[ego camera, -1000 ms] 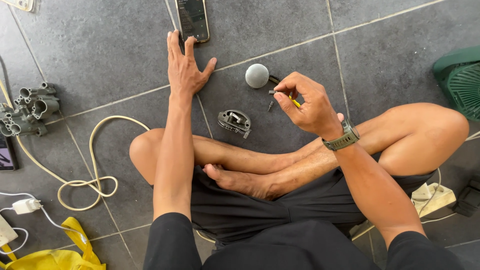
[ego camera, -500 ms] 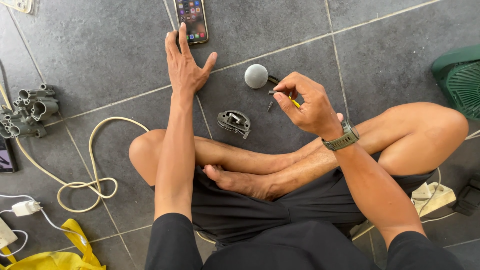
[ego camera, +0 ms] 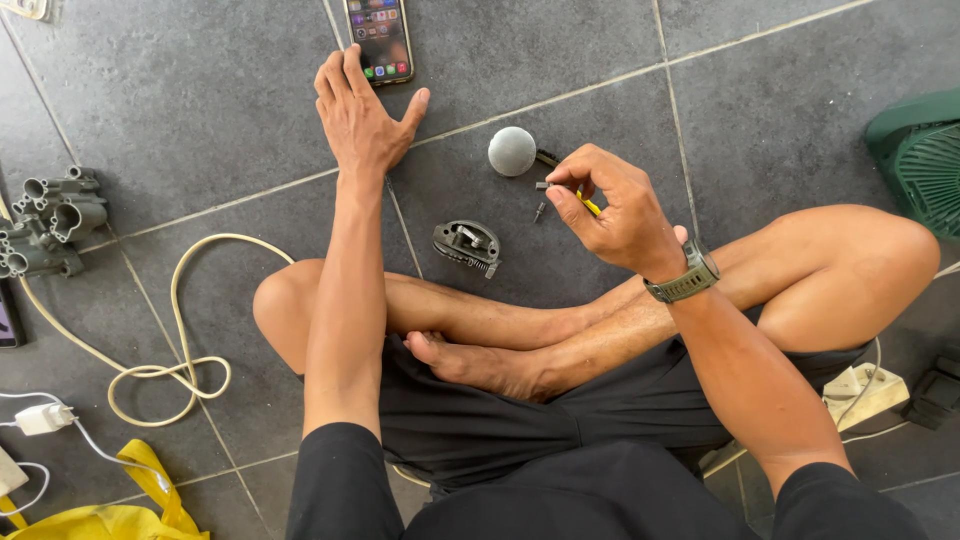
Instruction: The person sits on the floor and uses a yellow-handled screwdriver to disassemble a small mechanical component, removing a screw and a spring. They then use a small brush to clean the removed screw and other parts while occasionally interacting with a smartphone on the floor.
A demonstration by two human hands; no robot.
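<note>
While the person sits cross-legged on grey tile, both hands work ahead of the knees.
Left hand (ego camera: pixel 362 120) lies flat, fingers spread, fingertips touching a lit phone (ego camera: pixel 379 38); right hand (ego camera: pixel 615 210) pinches a yellow-handled screwdriver (ego camera: pixel 588 204) beside a grey dome cap (ego camera: pixel 512 151), near a small metal part (ego camera: pixel 467 245).

We sit cross-legged, bare shins folded over each other and one foot tucked sole-up in the middle. Our left arm stretches straight forward over the left knee, the bare left hand (ego camera: pixel 362 118) lying palm-down with fingers together, pointing away, and the thumb splayed to the right. Our right arm bends at the elbow and angles inward over the right knee, an olive-green wristwatch (ego camera: pixel 686 279) strapped round the wrist. The bare right hand (ego camera: pixel 615 208) is raised a little, knuckles up, fingers curled in; thumb and forefinger appear pinched together, though the grip is partly hidden.
</note>
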